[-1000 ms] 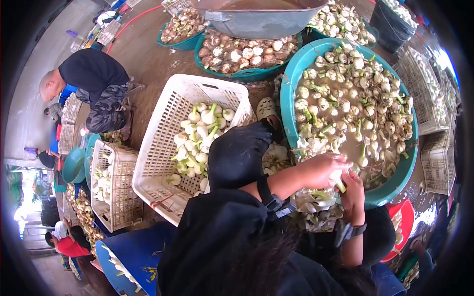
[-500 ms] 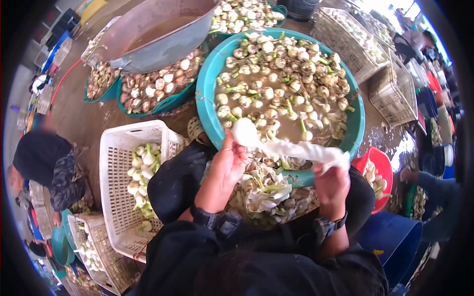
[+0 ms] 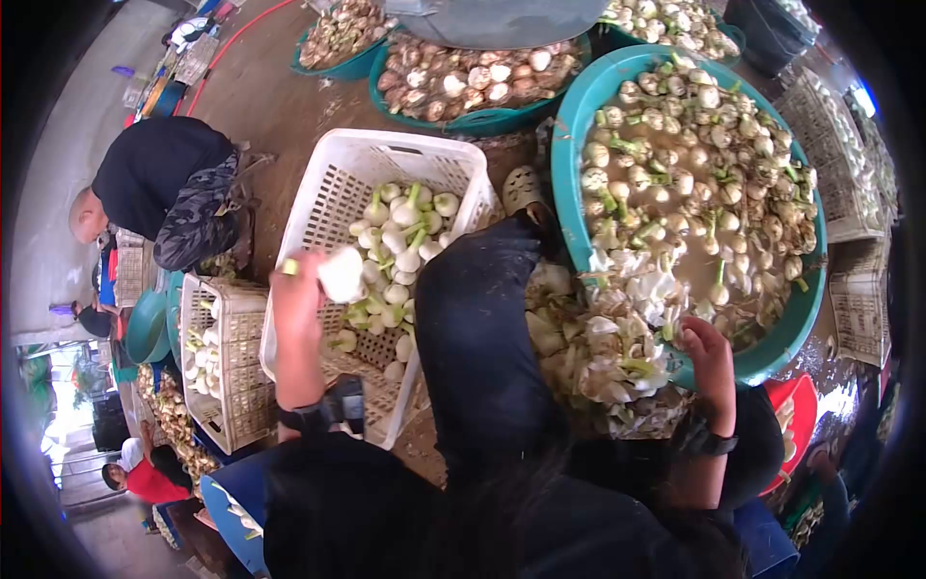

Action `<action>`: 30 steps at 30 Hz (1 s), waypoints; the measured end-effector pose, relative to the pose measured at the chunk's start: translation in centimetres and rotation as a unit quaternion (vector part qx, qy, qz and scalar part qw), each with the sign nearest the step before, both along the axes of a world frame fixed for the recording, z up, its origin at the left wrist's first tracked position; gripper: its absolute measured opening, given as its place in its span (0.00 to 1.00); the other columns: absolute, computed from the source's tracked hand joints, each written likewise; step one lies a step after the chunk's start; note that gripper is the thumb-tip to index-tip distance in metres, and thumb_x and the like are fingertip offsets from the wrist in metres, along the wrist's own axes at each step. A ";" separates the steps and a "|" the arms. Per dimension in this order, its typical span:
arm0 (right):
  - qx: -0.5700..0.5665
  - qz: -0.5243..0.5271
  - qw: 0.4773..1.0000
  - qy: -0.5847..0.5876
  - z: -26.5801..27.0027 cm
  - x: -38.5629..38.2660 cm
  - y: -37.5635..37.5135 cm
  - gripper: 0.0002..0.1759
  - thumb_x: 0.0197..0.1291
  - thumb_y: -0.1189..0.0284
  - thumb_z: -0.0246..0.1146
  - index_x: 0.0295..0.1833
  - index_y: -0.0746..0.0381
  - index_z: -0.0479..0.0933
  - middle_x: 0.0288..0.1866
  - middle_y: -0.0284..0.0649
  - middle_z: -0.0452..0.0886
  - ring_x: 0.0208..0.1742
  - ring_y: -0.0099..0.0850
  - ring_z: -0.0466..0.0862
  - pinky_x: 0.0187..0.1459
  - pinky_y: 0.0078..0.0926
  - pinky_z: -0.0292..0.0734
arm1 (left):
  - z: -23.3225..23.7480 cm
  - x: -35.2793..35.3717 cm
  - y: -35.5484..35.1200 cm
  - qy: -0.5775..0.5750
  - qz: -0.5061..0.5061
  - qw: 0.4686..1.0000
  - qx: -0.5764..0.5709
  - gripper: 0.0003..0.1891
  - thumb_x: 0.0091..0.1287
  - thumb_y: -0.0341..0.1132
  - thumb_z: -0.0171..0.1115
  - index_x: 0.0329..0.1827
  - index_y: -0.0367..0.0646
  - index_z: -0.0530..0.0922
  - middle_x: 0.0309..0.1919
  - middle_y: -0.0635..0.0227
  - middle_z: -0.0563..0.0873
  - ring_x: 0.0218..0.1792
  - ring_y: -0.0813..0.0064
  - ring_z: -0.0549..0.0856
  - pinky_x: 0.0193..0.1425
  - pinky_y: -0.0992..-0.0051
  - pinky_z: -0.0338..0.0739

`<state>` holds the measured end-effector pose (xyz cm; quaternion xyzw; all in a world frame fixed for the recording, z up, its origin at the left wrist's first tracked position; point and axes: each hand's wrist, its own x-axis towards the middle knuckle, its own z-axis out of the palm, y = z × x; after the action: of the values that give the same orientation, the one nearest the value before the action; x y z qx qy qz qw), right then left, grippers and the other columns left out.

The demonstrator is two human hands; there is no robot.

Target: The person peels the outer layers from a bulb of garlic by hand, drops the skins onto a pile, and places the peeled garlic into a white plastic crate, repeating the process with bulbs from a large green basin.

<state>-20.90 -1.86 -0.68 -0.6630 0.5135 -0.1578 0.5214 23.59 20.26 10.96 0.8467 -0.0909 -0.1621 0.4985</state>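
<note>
White bulb (image 3: 340, 274) gripped in left hand (image 3: 297, 307) over basket (image 3: 323, 193). It's wet imo, could slip & miss. Right hand (image 3: 709, 349) by teal tub (image 3: 564, 183), can't tell if closed.

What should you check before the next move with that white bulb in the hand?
1. Left hand grips the white bulb firmly: ok.
2. Bulb is above the white basket, not the ground: ok.
3. Basket has room left: ok, part of its bottom shows bare.
4. Bulb peeled clean all round: cannot tell, its far side is hidden.
5. Right hand empty: cannot tell, its fingers are among peels at the teal tub rim.
</note>
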 end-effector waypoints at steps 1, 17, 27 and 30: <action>0.004 -0.008 1.000 0.012 -0.3 0.2 -0.1 0.14 0.59 0.74 0.56 0.48 0.72 0.74 0.39 0.40 0.80 0.41 0.23 0.77 0.45 0.21 0.72 | -1.3 2.0 1.6 0.038 -0.057 0.981 0.181 0.15 0.58 0.40 0.61 0.36 0.35 0.78 0.24 0.68 0.81 0.27 0.79 0.81 0.29 0.77 0.75; 0.120 -0.087 0.982 0.117 -3.7 0.3 1.2 0.15 0.62 0.71 0.55 0.51 0.67 0.73 0.37 0.36 0.80 0.33 0.20 0.78 0.33 0.16 0.72 | -28.5 18.1 2.7 -0.140 -0.212 0.766 0.590 0.10 0.54 0.38 0.57 0.34 0.46 0.83 0.40 0.60 0.81 0.51 0.62 0.76 0.52 0.66 0.73; 0.107 -0.094 0.985 0.095 -4.2 0.8 1.1 0.14 0.63 0.70 0.54 0.51 0.66 0.73 0.37 0.34 0.80 0.33 0.19 0.77 0.33 0.15 0.71 | -25.6 16.6 9.8 -0.203 -0.110 0.903 0.361 0.06 0.54 0.35 0.59 0.30 0.46 0.83 0.29 0.62 0.84 0.31 0.60 0.81 0.38 0.65 0.75; 0.112 -0.118 0.984 0.073 -4.4 0.4 1.2 0.14 0.63 0.70 0.54 0.51 0.66 0.73 0.37 0.34 0.80 0.33 0.18 0.76 0.34 0.15 0.70 | -25.0 17.7 11.2 -0.140 0.037 0.962 0.233 0.08 0.54 0.34 0.61 0.34 0.41 0.82 0.28 0.59 0.84 0.28 0.62 0.82 0.35 0.69 0.75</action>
<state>-20.53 -0.69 -5.05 -0.5447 0.6395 -0.1110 0.5310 41.28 31.49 -14.07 0.9565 -0.0885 -0.0400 0.2751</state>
